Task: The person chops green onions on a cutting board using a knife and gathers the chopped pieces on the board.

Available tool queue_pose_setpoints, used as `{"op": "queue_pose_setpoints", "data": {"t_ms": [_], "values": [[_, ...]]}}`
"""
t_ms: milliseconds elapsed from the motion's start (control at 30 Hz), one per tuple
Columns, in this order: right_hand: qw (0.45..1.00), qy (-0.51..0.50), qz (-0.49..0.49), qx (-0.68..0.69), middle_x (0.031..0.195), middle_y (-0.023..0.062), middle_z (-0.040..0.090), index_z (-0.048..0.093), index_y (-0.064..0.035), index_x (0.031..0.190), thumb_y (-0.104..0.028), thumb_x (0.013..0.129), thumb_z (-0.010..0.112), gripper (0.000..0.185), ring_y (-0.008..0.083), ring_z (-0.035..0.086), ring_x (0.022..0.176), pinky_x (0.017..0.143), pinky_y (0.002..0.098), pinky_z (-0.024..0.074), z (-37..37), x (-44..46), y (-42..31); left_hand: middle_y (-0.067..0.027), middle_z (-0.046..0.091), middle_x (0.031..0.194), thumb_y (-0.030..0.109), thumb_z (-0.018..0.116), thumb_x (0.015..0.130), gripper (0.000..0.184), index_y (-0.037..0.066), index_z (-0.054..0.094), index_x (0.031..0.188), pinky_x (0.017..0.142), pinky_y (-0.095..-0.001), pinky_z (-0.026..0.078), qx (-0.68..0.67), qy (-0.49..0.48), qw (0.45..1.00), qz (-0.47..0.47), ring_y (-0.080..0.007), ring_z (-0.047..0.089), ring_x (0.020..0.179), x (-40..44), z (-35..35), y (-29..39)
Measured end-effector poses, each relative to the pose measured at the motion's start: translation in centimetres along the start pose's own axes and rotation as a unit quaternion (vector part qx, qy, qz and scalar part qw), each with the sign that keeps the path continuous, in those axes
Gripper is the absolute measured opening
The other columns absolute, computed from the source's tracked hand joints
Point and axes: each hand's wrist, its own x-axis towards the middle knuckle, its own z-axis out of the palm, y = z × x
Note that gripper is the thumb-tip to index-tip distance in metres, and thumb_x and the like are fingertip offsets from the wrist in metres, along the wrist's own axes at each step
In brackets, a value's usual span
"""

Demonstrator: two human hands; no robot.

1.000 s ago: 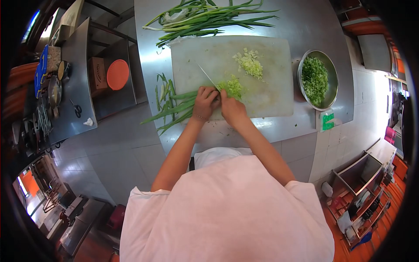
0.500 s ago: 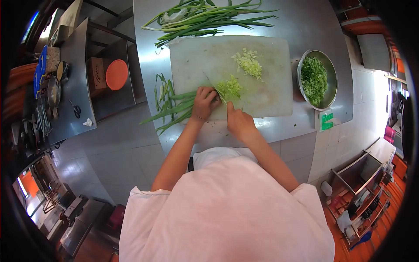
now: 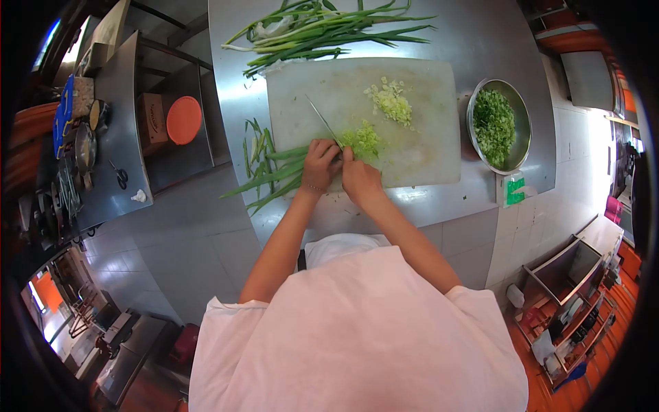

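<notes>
My left hand point(image 3: 320, 166) is closed on a bunch of green onions point(image 3: 283, 168), whose leaves reach over the left edge of the white cutting board point(image 3: 429, 147). Right beside it, my right hand point(image 3: 360, 180) holds a knife point(image 3: 322, 120) by its handle; the handle is hidden in the fingers. The blade points up and to the left across the board, next to my left fingertips. Chopped light green onion point(image 3: 364, 139) lies just right of the blade. A paler chopped pile point(image 3: 391, 103) sits farther up the board.
Whole green onions point(image 3: 329, 34) lie behind the board. On the right of the metal table point(image 3: 439, 206) stands a metal bowl point(image 3: 523, 152) of chopped greens, with a green-and-white packet point(image 3: 513, 190) below it. Loose onion pieces point(image 3: 257, 147) lie left of the board.
My right hand moved down and right with the knife, then back up and left beside my left hand. My left hand has stayed nearly in place.
</notes>
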Motion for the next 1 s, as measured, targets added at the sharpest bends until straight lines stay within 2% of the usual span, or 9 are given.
{"op": "queue_pose_setpoints", "data": {"t_ms": [67,167,400,500,600,667,800,900,1000], "values": [[1.000,-0.003,0.006,0.028,0.088,0.0307,0.071,0.042,-0.0006,0.124,-0.004,0.091,0.050,0.034,0.0502,0.071,0.085,0.074,0.0585,0.0562,-0.2,-0.3,-0.4,-0.0096,0.066,0.102,0.001,0.081,0.064,0.031,0.004,0.068,0.092,0.081,-0.0416,0.052,-0.004,0.001,1.000,-0.001,-0.0327,0.059,0.093,-0.5,-0.3,0.1],[1.000,0.004,0.012,0.022,0.085,0.0302,0.070,0.043,-0.0017,0.125,-0.004,0.091,0.050,0.034,0.0505,0.071,0.084,0.074,0.0592,0.0558,-0.4,-0.3,0.1,-0.0095,0.066,0.101,0.001,0.080,0.065,0.029,0.004,0.068,0.091,0.080,-0.0413,0.052,-0.007,0.007,1.000,-0.003,-0.0323,0.060,0.092,0.1,0.0,0.4],[0.997,0.038,0.060,0.035,0.093,0.0322,0.069,0.044,-0.0040,0.122,-0.012,0.098,0.050,0.026,0.0518,0.069,0.088,0.077,0.0609,0.0537,-2.4,-0.9,3.1,-0.0078,0.066,0.104,0.003,0.079,0.069,0.027,0.005,0.068,0.094,0.084,-0.0398,0.054,0.014,-0.018,1.000,0.004,-0.0319,0.062,0.100,0.6,-0.5,0.8],[0.994,0.071,0.045,0.074,0.095,0.0296,0.069,0.045,-0.0032,0.122,-0.016,0.102,0.051,0.025,0.0514,0.067,0.088,0.076,0.0608,0.0520,-4.8,-1.8,3.3,-0.0072,0.070,0.105,0.005,0.081,0.072,0.023,0.006,0.072,0.094,0.093,-0.0420,0.054,0.081,-0.031,0.995,0.038,-0.0315,0.063,0.110,1.3,-1.2,1.4],[0.987,0.117,0.007,0.110,0.099,0.0263,0.069,0.047,-0.0023,0.120,-0.019,0.104,0.052,0.024,0.0496,0.066,0.090,0.076,0.0594,0.0511,-5.7,-3.2,3.4,-0.0071,0.069,0.111,0.011,0.083,0.076,0.028,0.008,0.073,0.101,0.101,-0.0451,0.052,0.101,-0.056,0.991,0.062,-0.0317,0.062,0.118,1.5,-2.8,1.9],[0.981,0.147,-0.011,0.127,0.102,0.0244,0.069,0.048,-0.0023,0.121,-0.019,0.105,0.053,0.024,0.0481,0.066,0.092,0.076,0.0583,0.0509,-5.4,-4.0,3.7,-0.0075,0.068,0.116,0.015,0.084,0.077,0.033,0.009,0.073,0.107,0.105,-0.0475,0.050,0.072,-0.036,0.996,0.036,-0.0321,0.061,0.120,1.3,-3.6,2.4],[0.973,0.158,-0.013,0.165,0.105,0.0239,0.069,0.050,-0.0037,0.126,-0.019,0.105,0.053,0.027,0.0474,0.066,0.095,0.076,0.0574,0.0512,-4.5,-5.6,4.2,-0.0087,0.066,0.123,0.023,0.087,0.077,0.042,0.010,0.071,0.114,0.111,-0.0496,0.045,0.064,-0.042,0.997,-0.010,-0.0329,0.060,0.124,0.7,-4.4,3.0],[0.975,0.142,0.008,0.171,0.106,0.0231,0.069,0.049,-0.0061,0.133,-0.020,0.105,0.051,0.031,0.0470,0.067,0.092,0.076,0.0570,0.0518,-4.1,-6.9,4.3,-0.0076,0.067,0.125,0.025,0.086,0.079,0.037,0.011,0.073,0.112,0.112,-0.0500,0.044,0.116,-0.076,0.990,0.026,-0.0320,0.060,0.126,0.2,-3.9,2.7],[0.979,0.137,0.002,0.151,0.104,0.0217,0.069,0.047,-0.0104,0.139,-0.020,0.106,0.051,0.035,0.0460,0.067,0.088,0.074,0.0567,0.0528,-3.1,-7.5,5.2,-0.0061,0.068,0.127,0.022,0.083,0.082,0.029,0.011,0.075,0.108,0.112,-0.0493,0.043,0.119,-0.065,0.990,0.049,-0.0300,0.060,0.126,-0.8,-3.6,1.8]]}}
